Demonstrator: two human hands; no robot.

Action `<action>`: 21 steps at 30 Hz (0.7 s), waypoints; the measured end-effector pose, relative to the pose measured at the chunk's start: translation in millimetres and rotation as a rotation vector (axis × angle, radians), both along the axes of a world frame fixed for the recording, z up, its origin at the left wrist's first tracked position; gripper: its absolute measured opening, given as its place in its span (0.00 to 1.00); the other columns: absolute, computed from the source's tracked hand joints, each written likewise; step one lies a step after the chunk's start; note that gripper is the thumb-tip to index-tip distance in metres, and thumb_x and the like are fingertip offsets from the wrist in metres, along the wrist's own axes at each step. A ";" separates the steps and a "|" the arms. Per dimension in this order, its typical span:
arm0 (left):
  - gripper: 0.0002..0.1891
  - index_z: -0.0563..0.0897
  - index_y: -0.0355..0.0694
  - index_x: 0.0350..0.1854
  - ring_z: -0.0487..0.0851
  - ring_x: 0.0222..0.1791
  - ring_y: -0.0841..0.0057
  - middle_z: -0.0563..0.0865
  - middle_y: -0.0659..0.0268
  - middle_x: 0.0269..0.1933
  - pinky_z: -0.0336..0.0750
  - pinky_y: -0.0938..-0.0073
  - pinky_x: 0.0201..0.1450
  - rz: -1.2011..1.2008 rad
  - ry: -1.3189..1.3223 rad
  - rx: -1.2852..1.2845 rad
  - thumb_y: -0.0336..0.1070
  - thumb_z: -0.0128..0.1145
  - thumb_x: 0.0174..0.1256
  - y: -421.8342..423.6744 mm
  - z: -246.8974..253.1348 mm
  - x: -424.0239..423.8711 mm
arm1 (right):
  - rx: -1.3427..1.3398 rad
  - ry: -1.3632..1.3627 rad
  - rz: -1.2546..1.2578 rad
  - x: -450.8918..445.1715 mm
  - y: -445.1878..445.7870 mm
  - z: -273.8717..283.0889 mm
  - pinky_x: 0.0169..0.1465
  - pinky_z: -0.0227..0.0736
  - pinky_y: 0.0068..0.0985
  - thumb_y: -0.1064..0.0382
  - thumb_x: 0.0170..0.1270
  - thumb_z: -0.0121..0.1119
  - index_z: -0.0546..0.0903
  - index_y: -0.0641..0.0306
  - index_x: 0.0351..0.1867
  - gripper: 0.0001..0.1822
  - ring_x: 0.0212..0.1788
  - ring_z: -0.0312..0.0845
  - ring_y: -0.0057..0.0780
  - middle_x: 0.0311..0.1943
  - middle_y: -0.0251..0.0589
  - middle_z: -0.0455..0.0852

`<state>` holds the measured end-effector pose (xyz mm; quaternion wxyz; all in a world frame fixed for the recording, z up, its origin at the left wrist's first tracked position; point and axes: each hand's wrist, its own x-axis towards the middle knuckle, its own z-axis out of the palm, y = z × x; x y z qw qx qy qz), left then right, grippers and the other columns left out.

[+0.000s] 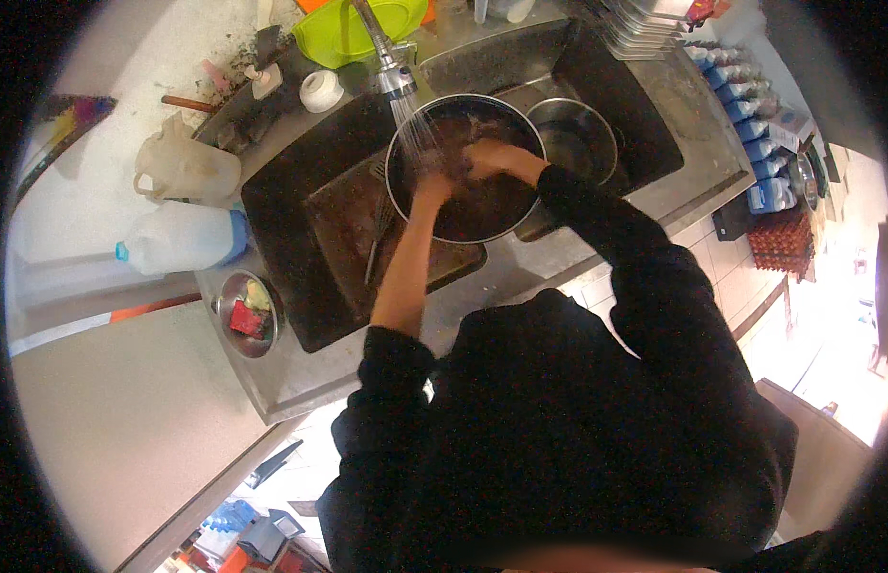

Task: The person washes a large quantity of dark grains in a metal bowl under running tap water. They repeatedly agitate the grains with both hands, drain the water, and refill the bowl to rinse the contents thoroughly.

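Note:
A wide dark pan [487,218] with a pale rim rests over the divider of a double-basin sink [279,215]. Water streams into it from a metal spray tap [397,82]. Inside the pan, my left hand [437,175] is under the spray. My right hand [493,159] is close beside it, reaching in from the right. Both hands are blurred; whether they hold something between them is not visible. Partly behind my left forearm, a long metal utensil [376,247] lies in the left basin. To the right of the pan, a round metal pot [594,150] sits in the other basin.
On the left counter are a metal bowl [271,336] with a red pad [247,320], a plastic bottle [182,236] and a plastic jug [193,168]. Behind the sink stand a white jar [321,91] and a green tray [344,32]. Metal trays [637,39] are stacked back right.

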<state>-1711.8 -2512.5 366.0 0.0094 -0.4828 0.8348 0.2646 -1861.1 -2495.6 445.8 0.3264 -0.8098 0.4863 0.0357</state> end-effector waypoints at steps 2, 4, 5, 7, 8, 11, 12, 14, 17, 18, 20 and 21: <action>0.18 0.72 0.38 0.40 0.75 0.38 0.63 0.75 0.54 0.39 0.69 0.64 0.38 -0.167 0.071 0.174 0.44 0.46 0.49 4.0 7.8 7.8 | 0.220 -0.136 0.079 -11.3 4.4 1.3 0.35 0.67 0.31 0.60 0.39 0.51 0.75 0.63 0.32 0.15 0.29 0.73 0.41 0.25 0.46 0.78; 0.19 0.69 0.41 0.44 0.74 0.40 0.63 0.74 0.55 0.43 0.68 0.63 0.40 -0.325 -0.114 0.406 0.43 0.45 0.49 19.8 34.5 1.4 | 0.406 -0.081 0.095 -24.2 15.9 -10.9 0.34 0.67 0.30 0.60 0.40 0.50 0.75 0.64 0.32 0.15 0.28 0.73 0.40 0.26 0.45 0.78; 0.21 0.68 0.42 0.47 0.73 0.41 0.63 0.73 0.54 0.44 0.68 0.64 0.41 -0.352 -0.311 0.518 0.44 0.46 0.49 30.3 60.9 -8.1 | 0.458 0.001 0.117 -24.6 20.1 -17.6 0.34 0.67 0.30 0.60 0.41 0.50 0.75 0.64 0.31 0.15 0.28 0.73 0.39 0.26 0.44 0.78; 0.22 0.67 0.42 0.48 0.72 0.42 0.62 0.72 0.52 0.44 0.67 0.64 0.41 -0.379 -0.576 0.612 0.44 0.46 0.49 47.4 90.1 -17.6 | 0.376 0.406 0.167 -17.9 30.1 -22.4 0.33 0.66 0.29 0.59 0.42 0.50 0.76 0.64 0.30 0.13 0.28 0.73 0.37 0.27 0.43 0.78; 0.21 0.67 0.42 0.47 0.72 0.42 0.62 0.72 0.52 0.44 0.67 0.64 0.41 -0.330 -0.570 0.565 0.43 0.45 0.49 47.5 79.5 -18.0 | 0.204 0.272 0.119 -19.3 34.6 -27.4 0.33 0.66 0.29 0.60 0.43 0.50 0.76 0.64 0.28 0.12 0.29 0.73 0.37 0.27 0.43 0.78; 0.19 0.68 0.40 0.46 0.72 0.41 0.62 0.72 0.52 0.44 0.68 0.65 0.40 -0.093 -0.379 0.342 0.41 0.45 0.50 34.9 26.2 -15.4 | -0.308 -0.150 -0.013 -21.3 47.8 -63.0 0.32 0.65 0.32 0.63 0.46 0.47 0.76 0.63 0.24 0.08 0.30 0.72 0.39 0.27 0.46 0.77; 0.19 0.68 0.40 0.45 0.72 0.41 0.62 0.72 0.52 0.43 0.68 0.66 0.40 -0.050 -0.305 0.260 0.41 0.44 0.50 26.8 8.3 -22.8 | -0.406 -0.146 -0.065 -22.3 48.7 -70.3 0.34 0.66 0.32 0.64 0.46 0.46 0.76 0.63 0.27 0.09 0.30 0.72 0.42 0.28 0.47 0.76; 0.18 0.69 0.39 0.44 0.72 0.41 0.61 0.72 0.52 0.43 0.68 0.66 0.39 0.053 -0.219 0.139 0.39 0.44 0.50 23.6 1.6 -22.1 | -0.565 -0.033 -0.093 -8.8 43.1 -64.4 0.36 0.65 0.31 0.65 0.45 0.46 0.76 0.62 0.27 0.09 0.32 0.71 0.40 0.30 0.45 0.76; 0.16 0.69 0.37 0.42 0.72 0.40 0.61 0.72 0.51 0.42 0.68 0.67 0.38 0.114 -0.165 0.074 0.37 0.43 0.51 18.2 13.9 -35.8 | -0.846 -0.192 -0.200 -11.0 19.7 -97.6 0.45 0.60 0.34 0.65 0.48 0.42 0.71 0.64 0.38 0.14 0.42 0.66 0.41 0.38 0.46 0.72; 0.15 0.70 0.37 0.42 0.72 0.40 0.61 0.71 0.51 0.42 0.68 0.67 0.38 0.118 -0.178 0.091 0.37 0.43 0.51 19.8 28.9 -44.0 | -0.947 -0.296 -0.248 -19.5 12.1 -112.2 0.49 0.58 0.35 0.66 0.49 0.40 0.68 0.65 0.43 0.18 0.46 0.64 0.43 0.42 0.48 0.71; 0.14 0.70 0.35 0.41 0.72 0.39 0.61 0.71 0.51 0.42 0.68 0.68 0.38 0.170 -0.257 0.133 0.35 0.43 0.51 25.7 63.0 -38.3 | -0.677 -0.006 -0.319 -6.6 23.4 -90.6 0.46 0.59 0.36 0.66 0.47 0.43 0.72 0.62 0.38 0.14 0.44 0.65 0.40 0.41 0.46 0.71; 0.14 0.70 0.35 0.40 0.72 0.39 0.61 0.71 0.51 0.42 0.68 0.68 0.37 0.197 -0.268 0.102 0.35 0.42 0.51 29.1 73.4 -34.0 | -0.541 0.136 -0.344 1.6 30.8 -65.5 0.45 0.59 0.36 0.67 0.46 0.44 0.74 0.60 0.35 0.13 0.44 0.66 0.38 0.41 0.45 0.72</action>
